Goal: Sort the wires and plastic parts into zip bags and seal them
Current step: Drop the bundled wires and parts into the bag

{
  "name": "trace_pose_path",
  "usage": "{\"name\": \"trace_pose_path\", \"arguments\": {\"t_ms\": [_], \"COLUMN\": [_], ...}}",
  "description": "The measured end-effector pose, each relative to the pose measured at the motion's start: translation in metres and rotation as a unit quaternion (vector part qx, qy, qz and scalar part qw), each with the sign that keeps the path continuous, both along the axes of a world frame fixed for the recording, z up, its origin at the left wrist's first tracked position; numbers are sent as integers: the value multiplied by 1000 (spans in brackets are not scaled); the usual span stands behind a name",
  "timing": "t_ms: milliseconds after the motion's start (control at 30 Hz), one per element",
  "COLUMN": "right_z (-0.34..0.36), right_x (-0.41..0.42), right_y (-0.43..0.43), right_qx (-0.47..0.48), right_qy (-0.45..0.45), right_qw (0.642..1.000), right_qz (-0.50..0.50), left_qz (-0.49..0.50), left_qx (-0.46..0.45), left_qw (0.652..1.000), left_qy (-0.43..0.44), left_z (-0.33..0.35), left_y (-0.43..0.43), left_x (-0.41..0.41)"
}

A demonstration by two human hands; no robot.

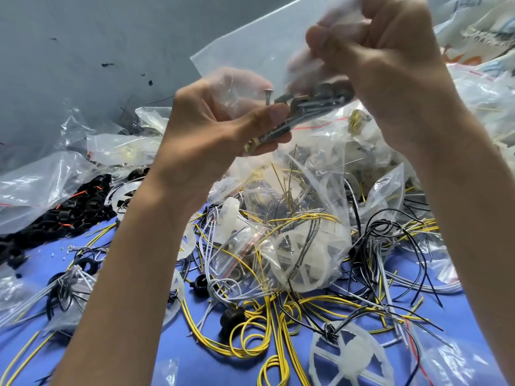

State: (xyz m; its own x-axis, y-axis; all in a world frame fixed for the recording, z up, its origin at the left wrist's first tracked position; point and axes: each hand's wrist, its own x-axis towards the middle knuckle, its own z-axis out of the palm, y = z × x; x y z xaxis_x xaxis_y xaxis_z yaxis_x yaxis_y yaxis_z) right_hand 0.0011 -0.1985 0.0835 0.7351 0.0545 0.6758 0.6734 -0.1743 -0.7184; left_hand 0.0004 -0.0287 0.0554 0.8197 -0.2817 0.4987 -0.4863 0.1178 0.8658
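Head view: the only view; both forearms raised over a crowded blue bench (178, 346).
Left hand (211, 126): clenched, thumb and fingers pinching a clear plastic zip bag (250, 45) with a bundle of grey headed metal pins (303, 110) inside the film.
Right hand (384, 68): clenched on the upper part of the same bag; blurred, so exact finger placement impossible to tell.
Bag position: up in the air between both hands, well above the heap; mouth and seal strip not clearly visible, sealed or not impossible to tell.
Underneath: loose yellow insulated wires (250, 338), thin black wires (390, 227), white spoked plastic wheels (351, 358), black plastic rings (69, 213) at the left, and a heap of filled clear bags (301, 238) in the middle.
Risk, spill: pins dropping into the tangle below, probably from a mouth tipped downward or a strip only partly pressed; hard to find again among the wires.
Risk, puncture: pin ends squeezed against thin film under the left thumb; a hole likely with harder pressure.
Risk, false seal: a pin head or a fold of film caught in the strip, leaving a gap unnoticed.
Risk, mixing: spilled pins landing among wires and wheels meant for other bags.
Risk, snag: wire loops close under both forearms, easily dragged along on lowering the bag.
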Motion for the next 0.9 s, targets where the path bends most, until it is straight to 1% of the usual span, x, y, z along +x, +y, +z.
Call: {"name": "trace_pose_path", "arguments": {"t_ms": [200,300,433,500,600,733,900], "right_z": [0,-3,-2,-2,-1,0,0], "right_x": [1,2,0,1,1,-1,-1], "right_y": [-8,-7,-5,-6,-6,-3,2], "right_qx": [-81,-89,-100,-106,-106,-83,-48], "right_qy": [71,103,58,41,24,8,-17], "right_qw": [994,989,993,994,994,996,998], "right_qz": [29,54,18,-2,-23,-26,-37], "left_qz": [53,72,36,27,51,59,71], "left_qx": [-50,-58,-56,-25,18,12,-27], "left_qw": [997,996,998,999,998,998,997], "left_qy": [-8,-8,23,21,12,13,1], "left_z": [2,2,3,3,2,3,6], "left_y": [0,1,2,2,0,1,-1], "left_x": [1,2,3,2,1,-1,-3]}}
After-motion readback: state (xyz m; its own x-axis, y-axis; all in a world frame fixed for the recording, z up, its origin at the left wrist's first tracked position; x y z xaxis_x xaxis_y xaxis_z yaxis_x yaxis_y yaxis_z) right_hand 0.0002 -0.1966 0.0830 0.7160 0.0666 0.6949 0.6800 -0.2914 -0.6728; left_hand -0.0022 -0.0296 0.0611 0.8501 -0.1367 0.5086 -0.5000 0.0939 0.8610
